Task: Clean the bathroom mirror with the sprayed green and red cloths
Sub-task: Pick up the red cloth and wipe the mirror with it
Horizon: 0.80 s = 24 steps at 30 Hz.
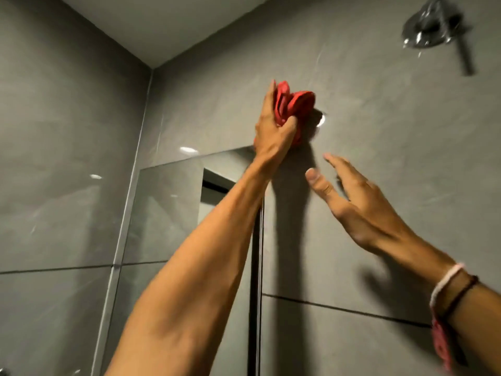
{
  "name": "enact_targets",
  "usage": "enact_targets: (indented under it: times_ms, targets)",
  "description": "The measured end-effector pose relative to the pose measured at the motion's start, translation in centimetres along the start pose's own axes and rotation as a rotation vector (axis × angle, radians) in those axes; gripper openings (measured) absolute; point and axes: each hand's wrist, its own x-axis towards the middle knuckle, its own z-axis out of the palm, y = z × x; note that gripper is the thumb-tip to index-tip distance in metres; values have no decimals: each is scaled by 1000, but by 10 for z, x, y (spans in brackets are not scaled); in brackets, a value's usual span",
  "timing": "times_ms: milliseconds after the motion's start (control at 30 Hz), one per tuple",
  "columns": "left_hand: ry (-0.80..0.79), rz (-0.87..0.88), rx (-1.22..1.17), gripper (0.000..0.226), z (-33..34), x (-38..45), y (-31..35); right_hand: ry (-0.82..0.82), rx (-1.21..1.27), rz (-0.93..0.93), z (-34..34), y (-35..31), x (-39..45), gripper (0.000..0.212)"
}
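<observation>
My left hand [273, 126] is raised high and grips a bunched red cloth [294, 107], pressing it against the grey tiled wall just above the top right corner of the mirror [168, 202]. The mirror is a frameless pane on the wall at lower left, reflecting grey tiles and a dark doorway. My right hand [352, 202] is open with fingers spread, held close to the wall below and to the right of the cloth, holding nothing. No green cloth is in view.
A chrome shower head [431, 28] with its pipe juts from the wall at top right. Grey tiled walls [379, 137] meet in a corner at the left, under a grey ceiling. Bracelets circle my right wrist [450, 289].
</observation>
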Motion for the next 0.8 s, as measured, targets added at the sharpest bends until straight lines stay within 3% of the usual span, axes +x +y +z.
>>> enact_targets:
  times_ms: [100, 167, 300, 400, 500, 633, 733, 800]
  targets:
    - [-68, 181, -67, 97, 18, -6, 24, 193, 438, 128, -25, -15, 12, 90]
    - [-142, 274, -94, 104, 31, -29, 32, 217, 693, 160, -47, -20, 11, 68]
    - [-322, 528, -35, 109, 54, -79, 45, 227, 831, 169, -77, -19, -6, 78]
    - [-397, 566, 10, 122, 59, -119, 65, 332, 791, 184, -93, 0, -35, 49]
    - [-438, 378, -111, 129, 59, -165, 79, 416, 763, 218, -104, 18, -75, 30]
    - [-248, -145, -477, 88, 55, -238, 89, 478, 859, 232, -111, 35, -144, 27]
    - [-483, -521, -751, 46, 59, -307, 88, 530, 852, 310, -106, 52, -211, 12]
    - [-579, -645, -800, 21, 54, -333, 84, 580, 855, 303, -99, 55, -239, 6]
